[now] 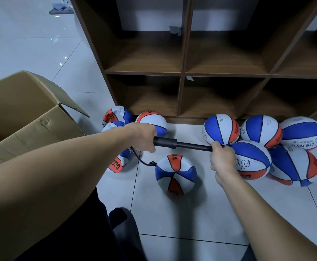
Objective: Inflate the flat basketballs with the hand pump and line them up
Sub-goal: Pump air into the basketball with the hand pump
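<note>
A black hand pump is held level above the floor. My left hand grips its barrel, and my right hand grips the handle end with the rod drawn out. A short black hose runs from the barrel down to a partly flat blue, white and orange basketball on the tiles in front of me. Several flat or dented balls lie to the left by the shelf corner. Several round inflated balls cluster on the right along the shelf base.
A brown wooden cube shelf stands ahead with open compartments. An open cardboard box sits on the left. The floor is pale tile. My dark trouser leg shows at the bottom.
</note>
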The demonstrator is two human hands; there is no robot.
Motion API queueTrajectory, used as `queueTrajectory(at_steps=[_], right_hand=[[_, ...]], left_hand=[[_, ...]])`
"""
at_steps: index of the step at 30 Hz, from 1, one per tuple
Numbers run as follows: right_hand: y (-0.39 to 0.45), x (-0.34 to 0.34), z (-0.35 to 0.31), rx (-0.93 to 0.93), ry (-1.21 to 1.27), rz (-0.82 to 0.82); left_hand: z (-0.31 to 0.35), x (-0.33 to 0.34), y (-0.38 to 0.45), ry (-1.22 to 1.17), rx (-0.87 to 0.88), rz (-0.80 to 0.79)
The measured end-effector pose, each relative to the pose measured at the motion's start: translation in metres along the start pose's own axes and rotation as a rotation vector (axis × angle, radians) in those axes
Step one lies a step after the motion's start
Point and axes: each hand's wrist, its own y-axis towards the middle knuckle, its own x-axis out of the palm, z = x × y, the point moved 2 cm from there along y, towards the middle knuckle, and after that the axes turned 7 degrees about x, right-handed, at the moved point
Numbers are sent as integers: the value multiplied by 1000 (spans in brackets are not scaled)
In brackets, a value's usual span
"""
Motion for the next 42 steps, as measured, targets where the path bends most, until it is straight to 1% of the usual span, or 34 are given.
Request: queueTrajectory(at_steps=[2, 6, 9, 14, 19, 33, 37, 39, 42], right_hand=[[0, 1, -1, 3, 31, 46], [-7, 9, -7, -63, 54, 139], [-15, 18, -7, -116, 40, 135], [-31, 28, -3, -146, 38, 110], [-39, 35, -3, -139, 21, 62], [-45, 46, -2, -145, 20, -5], [-38, 45, -4, -144, -47, -64], [-36, 41, -6, -156, -91, -82], [-25, 24, -7, -133, -95, -31]], left_hand=[[7, 0, 0, 51, 14, 39], [22, -7, 0, 124, 40, 158], [24, -10, -1, 151, 26, 226], [28, -5, -2, 177, 30, 237], [31, -3, -1, 152, 53, 221], [44, 1, 4, 127, 108, 210], [40, -1, 4, 142, 120, 244], [36, -1, 4, 126, 118, 229], [24, -1, 5, 111, 83, 172]])
